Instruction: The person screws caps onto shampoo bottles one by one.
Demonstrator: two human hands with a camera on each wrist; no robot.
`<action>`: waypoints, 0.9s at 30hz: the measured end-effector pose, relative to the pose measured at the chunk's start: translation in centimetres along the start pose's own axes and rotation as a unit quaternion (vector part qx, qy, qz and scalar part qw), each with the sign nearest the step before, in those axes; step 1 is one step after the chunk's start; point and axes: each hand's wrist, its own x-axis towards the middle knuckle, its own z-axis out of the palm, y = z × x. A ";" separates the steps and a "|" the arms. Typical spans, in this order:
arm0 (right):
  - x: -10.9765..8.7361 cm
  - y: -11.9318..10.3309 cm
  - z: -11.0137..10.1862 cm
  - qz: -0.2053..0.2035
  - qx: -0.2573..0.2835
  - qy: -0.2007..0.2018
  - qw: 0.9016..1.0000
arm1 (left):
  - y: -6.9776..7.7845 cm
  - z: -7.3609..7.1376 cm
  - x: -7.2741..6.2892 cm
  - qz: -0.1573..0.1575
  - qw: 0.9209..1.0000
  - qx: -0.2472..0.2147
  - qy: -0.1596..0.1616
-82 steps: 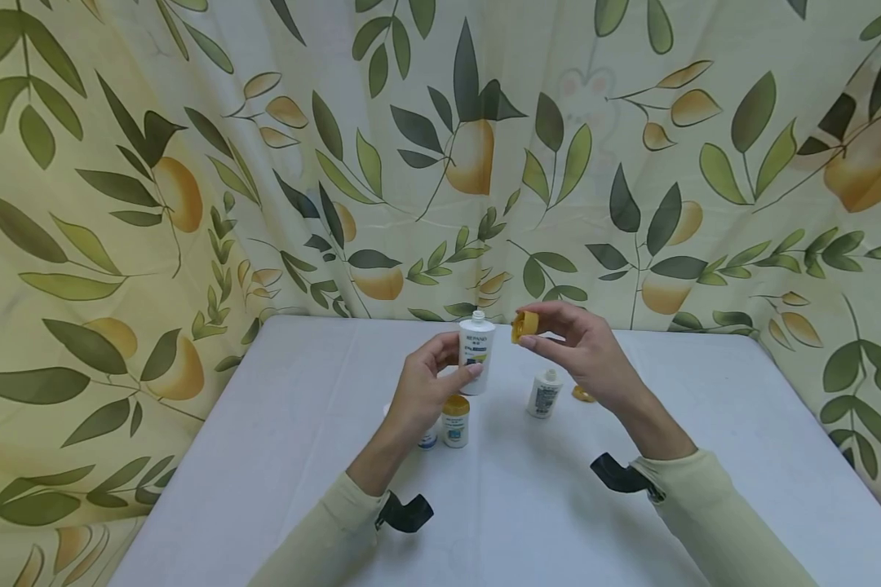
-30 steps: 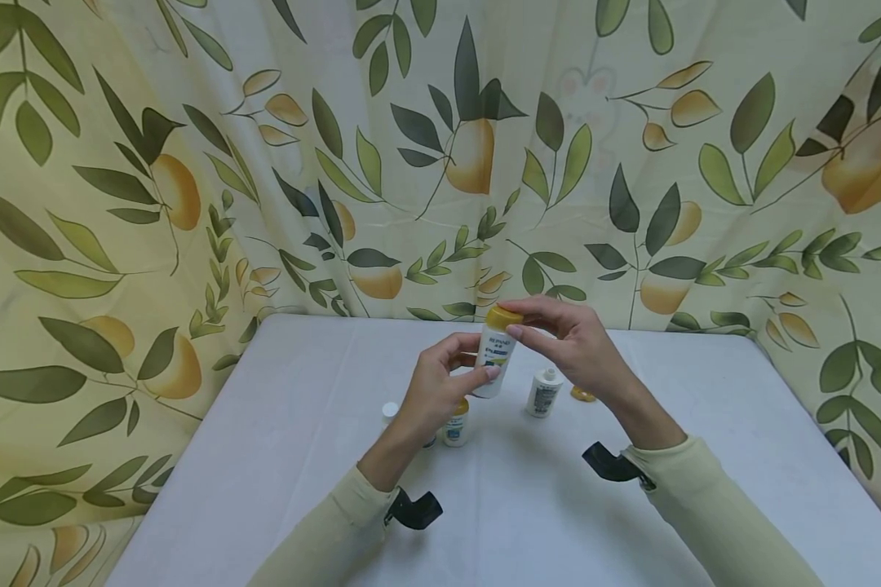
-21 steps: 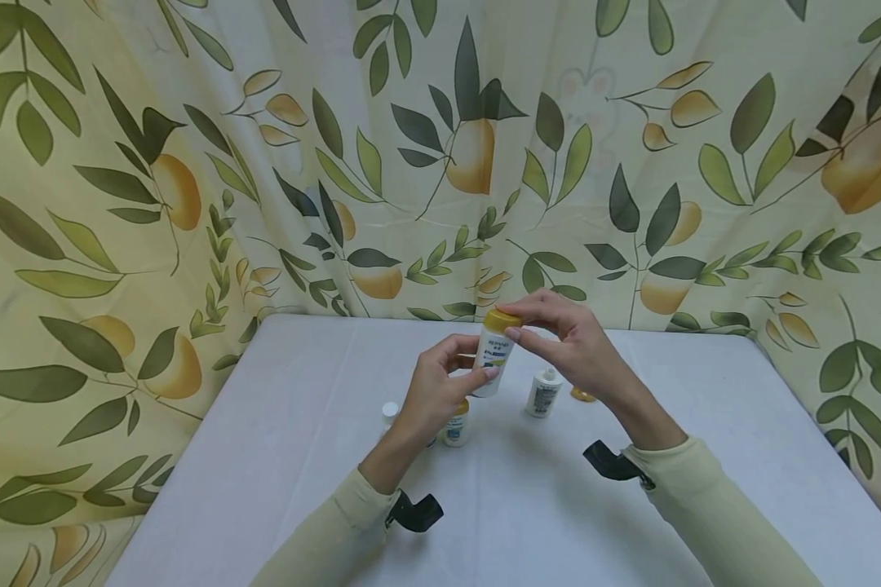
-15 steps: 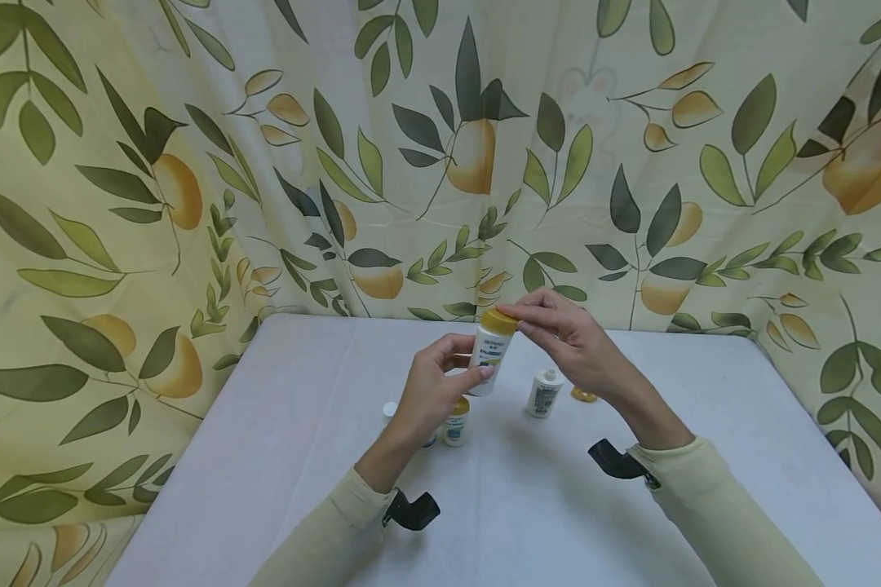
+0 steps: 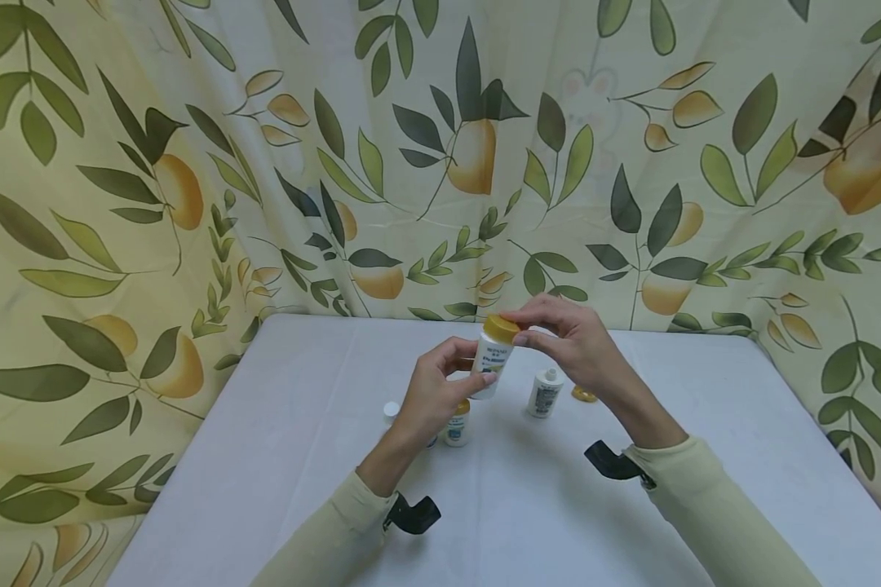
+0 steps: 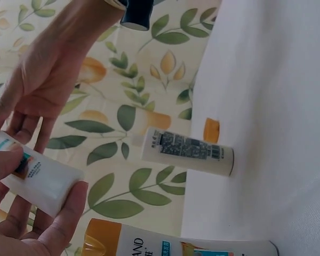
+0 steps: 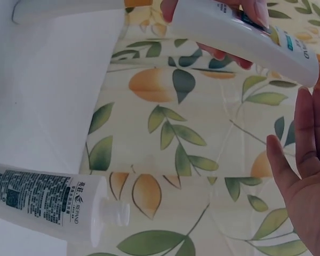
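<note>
My left hand [image 5: 440, 379] grips a small white bottle [image 5: 493, 356] by its body, tilted a little and held above the table. A yellow cap [image 5: 501, 328] sits on the bottle's top, and my right hand [image 5: 568, 338] pinches that cap between thumb and fingers. In the right wrist view the same white bottle [image 7: 250, 40] slants across the top, its capped end at the right edge. Close by on the table, an uncapped white bottle [image 5: 545, 394] stands upright with its bare neck showing. Beside it lies a loose yellow cap [image 5: 583, 395], partly behind my right wrist.
A yellow-capped bottle [image 5: 456, 424] stands below my left hand. Next to it a white-capped bottle [image 5: 391, 412] is mostly hidden by my left forearm. A white cloth covers the table [image 5: 264, 456], and a leaf-patterned curtain [image 5: 411, 163] hangs behind.
My right hand has brought the yellow cap from beside the bottle onto its neck. The bottle has tilted, and the fingers have shifted their hold on the cap.
</note>
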 end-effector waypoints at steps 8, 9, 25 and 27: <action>0.1 0.0 0.0 0.028 0.068 -0.030 0.997 | 0.0 0.3 0.0 0.017 1.000 -0.011 -0.002; 0.1 0.0 0.1 0.031 0.080 -0.034 0.996 | 0.1 0.4 0.0 0.018 1.000 -0.012 -0.002; -0.1 0.0 0.9 0.058 0.136 -0.016 0.989 | 0.1 0.5 0.2 0.007 1.000 -0.002 0.001; -0.2 0.0 0.9 0.063 0.133 -0.010 0.989 | 0.1 0.5 0.1 0.008 1.000 -0.002 -0.001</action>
